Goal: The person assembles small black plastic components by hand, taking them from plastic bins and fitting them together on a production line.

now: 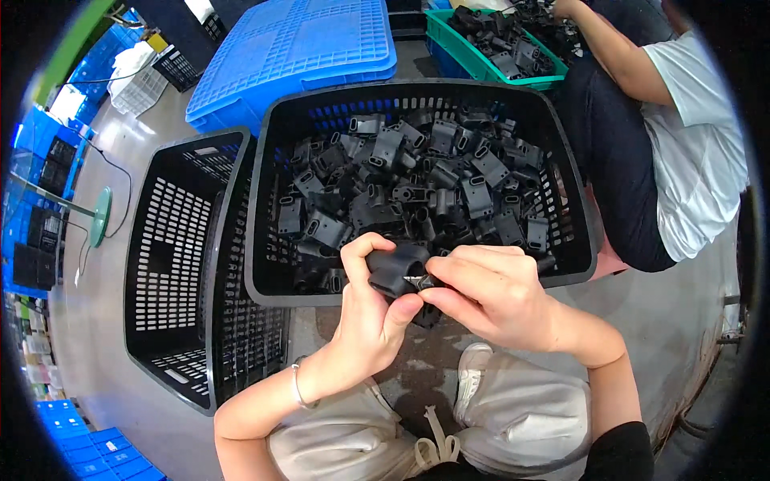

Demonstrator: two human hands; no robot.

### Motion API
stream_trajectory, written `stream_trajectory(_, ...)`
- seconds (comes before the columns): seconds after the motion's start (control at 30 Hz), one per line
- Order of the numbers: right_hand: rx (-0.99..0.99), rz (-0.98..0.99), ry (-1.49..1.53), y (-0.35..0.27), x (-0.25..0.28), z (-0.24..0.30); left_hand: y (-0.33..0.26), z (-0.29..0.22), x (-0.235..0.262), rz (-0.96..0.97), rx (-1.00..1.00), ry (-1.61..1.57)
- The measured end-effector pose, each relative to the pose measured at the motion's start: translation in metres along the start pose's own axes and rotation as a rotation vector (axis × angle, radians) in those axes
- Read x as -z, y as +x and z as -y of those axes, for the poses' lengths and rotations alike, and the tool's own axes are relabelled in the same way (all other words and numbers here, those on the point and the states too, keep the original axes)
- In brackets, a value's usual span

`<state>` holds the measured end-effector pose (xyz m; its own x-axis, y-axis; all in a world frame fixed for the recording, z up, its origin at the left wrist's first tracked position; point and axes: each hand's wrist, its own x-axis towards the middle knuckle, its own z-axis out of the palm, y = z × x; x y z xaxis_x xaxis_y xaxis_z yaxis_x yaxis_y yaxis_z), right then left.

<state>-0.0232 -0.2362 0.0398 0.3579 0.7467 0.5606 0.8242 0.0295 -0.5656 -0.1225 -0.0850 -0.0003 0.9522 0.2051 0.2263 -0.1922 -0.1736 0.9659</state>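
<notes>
My left hand is closed round a black moulded plastic part with a rounded, hollow end, held above the near rim of a black crate. In my right hand, thumb and fingers pinch a small blade-like tool. Its shiny metal edge touches the part near the opening, while the fingers hide most of the tool. Just beyond both hands, the black perforated crate holds many similar black plastic parts, lying in a loose heap.
Two black perforated crates stand tilted on edge at the left. A blue lidded bin is behind them. At the far right, a person sits beside a green crate of black parts. A green-based stand is on the left floor.
</notes>
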Motion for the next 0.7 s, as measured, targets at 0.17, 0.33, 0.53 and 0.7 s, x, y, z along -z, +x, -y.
stream_trajectory(0.17,-0.008,-0.018,0.006,0.0,-0.004,0.001,0.0,0.001,-0.001,-0.043,-0.037,0.089)
stream_trajectory(0.33,-0.031,-0.072,-0.015,-0.002,-0.008,0.001,-0.001,0.0,-0.004,-0.074,-0.03,0.061)
stream_trajectory(0.53,-0.032,-0.088,-0.023,-0.002,-0.009,0.004,-0.004,-0.001,-0.004,-0.088,-0.014,0.095)
stream_trajectory(0.7,-0.035,-0.057,0.015,-0.004,-0.008,0.004,-0.006,0.004,-0.001,-0.078,-0.138,0.275)
